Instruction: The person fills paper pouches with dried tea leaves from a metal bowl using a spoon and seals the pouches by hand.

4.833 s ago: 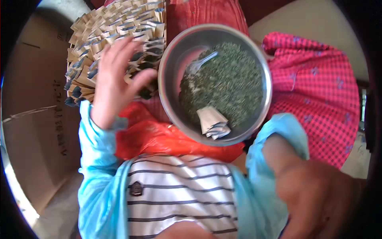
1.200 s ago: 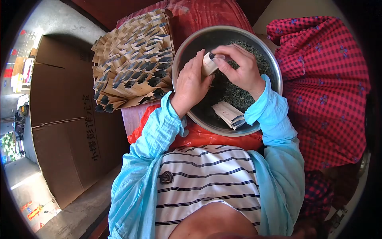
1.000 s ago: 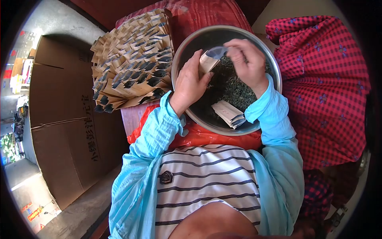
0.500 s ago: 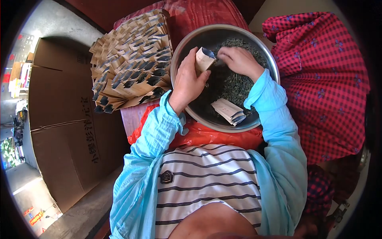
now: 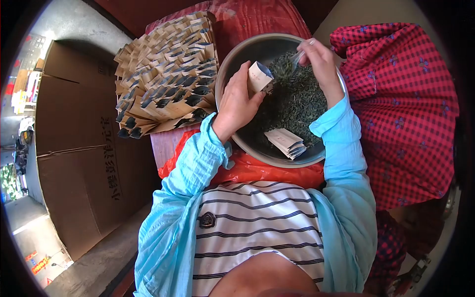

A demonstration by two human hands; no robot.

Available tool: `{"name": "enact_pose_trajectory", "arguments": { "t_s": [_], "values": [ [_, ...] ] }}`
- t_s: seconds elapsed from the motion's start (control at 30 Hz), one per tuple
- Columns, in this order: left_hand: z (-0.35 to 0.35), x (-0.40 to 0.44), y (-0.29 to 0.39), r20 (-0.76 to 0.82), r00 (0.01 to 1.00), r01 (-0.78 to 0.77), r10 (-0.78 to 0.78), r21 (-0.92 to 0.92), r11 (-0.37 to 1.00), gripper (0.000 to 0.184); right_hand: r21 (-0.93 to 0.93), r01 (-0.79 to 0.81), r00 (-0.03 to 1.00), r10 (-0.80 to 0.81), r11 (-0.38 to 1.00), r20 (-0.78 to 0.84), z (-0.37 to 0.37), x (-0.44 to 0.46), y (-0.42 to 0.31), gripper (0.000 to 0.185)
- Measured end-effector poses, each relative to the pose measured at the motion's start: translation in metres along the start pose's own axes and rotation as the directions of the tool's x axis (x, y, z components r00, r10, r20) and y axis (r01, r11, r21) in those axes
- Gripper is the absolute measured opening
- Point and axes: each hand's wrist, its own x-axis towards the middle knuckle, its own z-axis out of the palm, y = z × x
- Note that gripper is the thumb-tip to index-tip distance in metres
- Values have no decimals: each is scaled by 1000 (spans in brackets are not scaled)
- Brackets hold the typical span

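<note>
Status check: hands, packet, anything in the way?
Left hand holding paper packet, mouth open. Right hand gripping clear scoop over leaves. Packet stack in bowl, not blocking scoop.

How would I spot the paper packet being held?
Find the round metal basin of dark green leaves. Over its left side, the left hand grips the paper packet. Its mouth shows bluish inside, and it alone is held, unlike the small stack in the basin and the crowded packets farther left.

One head-worn camera looks forward and down at the bowl [image 5: 247, 53].
</note>
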Motion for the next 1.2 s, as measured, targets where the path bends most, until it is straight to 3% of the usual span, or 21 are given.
{"name": "enact_pose_trajectory", "arguments": {
  "t_s": [0.03, 0.1, 0.2, 0.23, 0.3, 0.33, 0.4, 0.53, 0.57, 0.67, 0.7, 0.77, 0.8, 0.83, 0.9, 1.0, 1.1, 1.13, 1.2],
  "values": [
    [0, 0, 1, 8, 1000, 3, -4, 16, 1000, 75, 0, 1, 1000, -1, 1000, 0, 1, -2, -5, 25],
    [-1, 0, 3, 28, 999, 27, -27, 4, 1000, 75, -11, 55, 986, -56, 998, -154, 11, -7, -16, 26],
    [0, 0, 1, 47, 998, 40, -40, 11, 999, 75, -18, 143, 981, -144, 990, -127, 28, -15, -22, 24],
    [0, 0, 1, 48, 998, 28, -29, 28, 999, 75, -100, 228, 964, -239, 968, -113, 35, -19, -27, 20],
    [0, 1, 0, 66, 997, 44, -44, 11, 999, 75, -365, 361, 922, -387, 858, 3, 41, -25, -31, 17],
    [1, 1, -1, 85, 995, 58, -58, -8, 998, 74, -447, 501, 850, -520, 741, 89, 45, -26, -35, 11],
    [-1, 1, 2, 101, 992, 75, -73, -13, 997, 72, -473, 627, 762, -614, 619, 207, 52, -29, -44, 7],
    [-2, 1, 4, 105, 990, 99, -94, -41, 994, 68, -523, 683, 673, -716, 509, 182, 46, -30, -51, 5],
    [-3, 2, 5, 103, 990, 100, -95, -44, 994, 68, -544, 680, 640, -760, 492, 113, 42, -27, -46, 4],
    [-5, 1, 7, 105, 990, 108, -98, -90, 990, 66, -573, 466, 761, -636, 674, -129, 28, -23, -39, 12],
    [-5, 1, 7, 76, 991, 114, -106, -119, 986, 65, -572, 466, 762, -634, 675, -127, 26, -19, -34, 12],
    [-4, 2, 4, 52, 992, 118, -112, -147, 982, 65, -667, 359, 870, -493, 653, -14, 27, -14, -15, 17],
    [-2, 1, -1, -1, 998, 65, -65, -108, 992, 67, -728, 173, 974, -227, 664, 25, 31, -19, -8, 20],
    [-1, 1, -3, -52, 999, 13, -16, -69, 998, 70, -737, 168, 985, -132, 655, 107, 37, -22, 1, 19],
    [-1, 1, -2, -44, 999, 18, -22, -97, 995, 70, -713, 126, 956, 108, 690, 273, 48, -26, 7, 17],
    [0, 0, -2, -52, 998, 15, -21, -106, 994, 71, -536, 53, 759, 314, 842, 570, 62, -31, 15, 23],
    [-2, -1, -2, -53, 998, 22, -28, -115, 993, 71, -478, 50, 567, 369, 877, 736, 69, -30, 13, 23],
    [-2, 0, -2, -40, 998, 33, -39, -144, 989, 71, -477, 50, 567, 369, 877, 736, 67, -28, 13, 23],
    [-1, 0, -4, -54, 998, 7, -13, -121, 993, 72, -239, -193, 684, 305, 952, 663, 57, -26, 16, 20]
  ]
}}
